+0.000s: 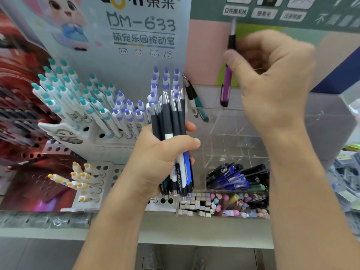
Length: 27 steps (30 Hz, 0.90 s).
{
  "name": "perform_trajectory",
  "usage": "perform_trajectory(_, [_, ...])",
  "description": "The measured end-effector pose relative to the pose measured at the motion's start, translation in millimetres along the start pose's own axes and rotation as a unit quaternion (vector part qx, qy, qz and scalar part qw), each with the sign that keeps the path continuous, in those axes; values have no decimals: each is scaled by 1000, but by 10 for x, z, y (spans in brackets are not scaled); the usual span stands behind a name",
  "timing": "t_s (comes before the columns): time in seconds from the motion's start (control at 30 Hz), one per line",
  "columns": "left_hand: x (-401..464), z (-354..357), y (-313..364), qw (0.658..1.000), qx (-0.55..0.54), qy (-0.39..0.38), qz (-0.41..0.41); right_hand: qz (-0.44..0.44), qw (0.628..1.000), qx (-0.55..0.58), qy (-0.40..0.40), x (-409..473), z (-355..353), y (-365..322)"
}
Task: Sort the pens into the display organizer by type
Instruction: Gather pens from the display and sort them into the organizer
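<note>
2 hands are busy at a pen display on a shop shelf [194, 238]. Centre frame, the left hand [159, 160] is clenched round a bundle of pens [171, 133], mostly black-gripped with silver tips pointing up, plus a white one and a blue one lower in the fist. Upper right, the right hand [272, 75] pinches a single purple pen [226, 84] held upright, its black and silver end at the top, above the clear organizer [233, 133] that fills the right centre of the frame.

The step in hand looks like placing this purple pen by its type. To do it well, I would judge it best to check the compartments first: one at the upper middle already leans 2 or so dark and teal pens [194, 100], and a lower one holds blue and black pens [235, 178]; none visibly holds purple ones, so an unused clear section seems the likely home. Lower the pen straight down, tip orientation matching its neighbours, and let go only once it rests against a wall, so it does not tip out. The left fist should stay tight enough that the bundle does not fan out or slide.

On the left, the perforated rack [101, 133] carries teal-capped pens [64, 88], purple-capped pens [128, 112] and yellow-capped pens [81, 180].
</note>
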<state>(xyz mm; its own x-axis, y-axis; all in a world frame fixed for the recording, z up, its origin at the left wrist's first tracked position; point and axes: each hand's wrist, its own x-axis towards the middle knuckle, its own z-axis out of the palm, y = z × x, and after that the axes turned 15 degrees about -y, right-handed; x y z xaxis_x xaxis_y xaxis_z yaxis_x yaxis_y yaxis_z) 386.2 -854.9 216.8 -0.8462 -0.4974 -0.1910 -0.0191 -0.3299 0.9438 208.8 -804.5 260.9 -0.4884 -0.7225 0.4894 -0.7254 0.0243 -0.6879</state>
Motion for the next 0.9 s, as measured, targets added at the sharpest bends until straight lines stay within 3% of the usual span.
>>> perform_trajectory(0.17, [2, 3, 17, 1000, -17, -14, -5, -34, 995, 91, 11, -72, 54, -41])
perform_trajectory(0.37, [14, -43, 27, 999, -12, -29, -19, 72, 988, -72, -116, -86, 243, 162])
perform_trajectory(0.73, [23, -6, 68, 998, -26, -49, -21, 134, 977, -74, -147, -81, 305, 99])
perform_trajectory(0.83, [20, 51, 82, 996, -50, -75, -26, 126, 989, -6, -72, -283, 103, -38])
perform_trajectory(0.9, [38, 111, 90, 994, -43, -95, -19, 156, 980, 64, -106, -459, -18, -159])
